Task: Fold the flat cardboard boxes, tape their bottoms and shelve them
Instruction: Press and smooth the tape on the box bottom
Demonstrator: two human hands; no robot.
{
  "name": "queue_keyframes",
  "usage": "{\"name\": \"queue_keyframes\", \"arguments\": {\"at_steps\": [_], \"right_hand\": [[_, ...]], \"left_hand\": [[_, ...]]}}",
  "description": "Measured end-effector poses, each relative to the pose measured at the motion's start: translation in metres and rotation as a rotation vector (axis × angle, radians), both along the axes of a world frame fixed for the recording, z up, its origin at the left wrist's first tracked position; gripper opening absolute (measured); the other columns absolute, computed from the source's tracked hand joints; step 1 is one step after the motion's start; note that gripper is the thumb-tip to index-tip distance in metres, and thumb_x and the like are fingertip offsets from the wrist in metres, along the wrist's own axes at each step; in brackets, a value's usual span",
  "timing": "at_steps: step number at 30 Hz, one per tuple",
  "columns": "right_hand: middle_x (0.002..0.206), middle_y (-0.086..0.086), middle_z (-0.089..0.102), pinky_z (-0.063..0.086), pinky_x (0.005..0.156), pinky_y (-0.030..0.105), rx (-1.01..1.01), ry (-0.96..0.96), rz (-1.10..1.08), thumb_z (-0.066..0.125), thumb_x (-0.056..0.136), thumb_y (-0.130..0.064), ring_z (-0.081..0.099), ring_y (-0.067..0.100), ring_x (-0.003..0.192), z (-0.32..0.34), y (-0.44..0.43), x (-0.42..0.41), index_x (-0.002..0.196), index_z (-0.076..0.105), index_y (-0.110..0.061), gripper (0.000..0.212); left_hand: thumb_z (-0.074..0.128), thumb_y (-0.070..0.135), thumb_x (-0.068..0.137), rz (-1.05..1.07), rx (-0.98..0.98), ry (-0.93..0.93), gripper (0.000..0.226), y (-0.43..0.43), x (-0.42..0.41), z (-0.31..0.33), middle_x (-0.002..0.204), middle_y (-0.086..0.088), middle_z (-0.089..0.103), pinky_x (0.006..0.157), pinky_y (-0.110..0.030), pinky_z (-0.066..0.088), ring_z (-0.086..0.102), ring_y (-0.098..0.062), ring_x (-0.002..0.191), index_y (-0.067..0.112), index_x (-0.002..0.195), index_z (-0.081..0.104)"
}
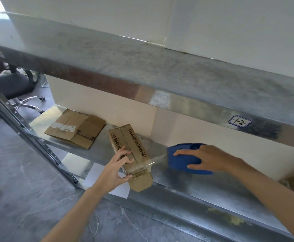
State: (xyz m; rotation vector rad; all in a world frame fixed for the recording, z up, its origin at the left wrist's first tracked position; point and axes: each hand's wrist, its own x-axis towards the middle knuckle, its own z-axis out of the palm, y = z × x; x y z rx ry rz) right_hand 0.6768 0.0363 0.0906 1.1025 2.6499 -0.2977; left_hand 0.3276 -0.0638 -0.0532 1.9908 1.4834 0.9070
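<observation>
A small folded cardboard box (134, 145) with printed characters lies on the lower metal shelf (203, 186), its bottom flaps closed and facing up. My left hand (118, 165) grips its near end, fingers on top and thumb on the side. My right hand (202, 158) holds a blue tape dispenser (182, 157) just right of the box. A strip of clear tape (157, 158) stretches from the dispenser to the box's near end. A flattened cardboard box (76, 128) lies further left on the same shelf.
An upper metal shelf (160, 75) with a handwritten label (239, 121) overhangs the work area. A slanted metal upright (29, 135) runs at left. An office chair (15, 88) stands behind it on the grey tiled floor. White paper (107, 179) lies under the shelf.
</observation>
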Motion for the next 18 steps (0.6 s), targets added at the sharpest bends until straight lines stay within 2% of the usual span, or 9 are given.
{"name": "queue_keyframes", "arguments": {"at_steps": [2, 4, 7, 11, 14, 18], "right_hand": [[0.059, -0.014, 0.034, 0.029, 0.057, 0.014, 0.025, -0.036, -0.053, 0.048, 0.099, -0.048, 0.036, 0.004, 0.057, 0.008, 0.003, 0.019, 0.138, 0.015, -0.068, 0.055], [0.064, -0.017, 0.041, 0.031, 0.059, 0.014, -0.013, -0.023, -0.107, 0.049, 0.099, -0.049, 0.038, 0.002, 0.058, 0.007, 0.001, 0.025, 0.138, 0.017, -0.068, 0.054], [0.075, -0.006, 0.058, 0.033, 0.06, 0.015, -0.03, 0.017, -0.119, 0.05, 0.097, -0.051, 0.044, 0.004, 0.06, -0.008, -0.001, 0.016, 0.142, 0.021, -0.065, 0.056], [0.069, -0.015, 0.044, 0.029, 0.059, 0.014, 0.003, 0.022, -0.12, 0.048, 0.098, -0.051, 0.039, 0.002, 0.063, -0.022, -0.002, 0.003, 0.144, 0.019, -0.061, 0.056], [0.072, -0.016, 0.045, 0.032, 0.064, 0.023, 0.036, 0.011, -0.117, 0.046, 0.099, -0.051, 0.043, 0.008, 0.069, -0.028, -0.002, -0.01, 0.147, 0.017, -0.059, 0.056], [0.082, -0.003, 0.057, 0.046, 0.072, 0.032, 0.103, -0.026, -0.116, 0.043, 0.1, -0.051, 0.054, 0.016, 0.076, -0.043, 0.004, -0.029, 0.15, 0.016, -0.055, 0.058]], "left_hand": [[0.082, 0.023, 0.079, 0.0, 0.004, 0.003, 0.039, 0.0, -0.001, 0.001, 0.146, 0.028, 0.032, 0.109, -0.034, 0.04, 0.012, -0.004, 0.15, 0.029, 0.109, 0.056], [0.083, 0.022, 0.078, 0.009, 0.011, -0.002, 0.04, 0.002, 0.0, 0.0, 0.144, 0.031, 0.031, 0.108, -0.032, 0.04, 0.012, -0.003, 0.15, 0.029, 0.107, 0.056], [0.084, 0.021, 0.078, 0.01, 0.009, 0.003, 0.041, 0.003, 0.002, 0.001, 0.143, 0.034, 0.03, 0.109, -0.028, 0.037, 0.011, -0.001, 0.15, 0.029, 0.106, 0.056], [0.083, 0.021, 0.079, 0.01, -0.003, 0.008, 0.04, 0.002, 0.0, 0.004, 0.145, 0.029, 0.031, 0.108, -0.026, 0.036, 0.01, -0.001, 0.15, 0.028, 0.107, 0.056], [0.083, 0.019, 0.078, 0.013, -0.009, -0.011, 0.04, 0.002, 0.002, 0.004, 0.145, 0.026, 0.032, 0.11, -0.027, 0.036, 0.01, -0.001, 0.15, 0.027, 0.107, 0.056], [0.082, 0.016, 0.078, 0.006, -0.006, -0.04, 0.039, 0.001, 0.003, 0.004, 0.145, 0.026, 0.032, 0.111, -0.028, 0.035, 0.009, -0.004, 0.151, 0.025, 0.106, 0.056]]}}
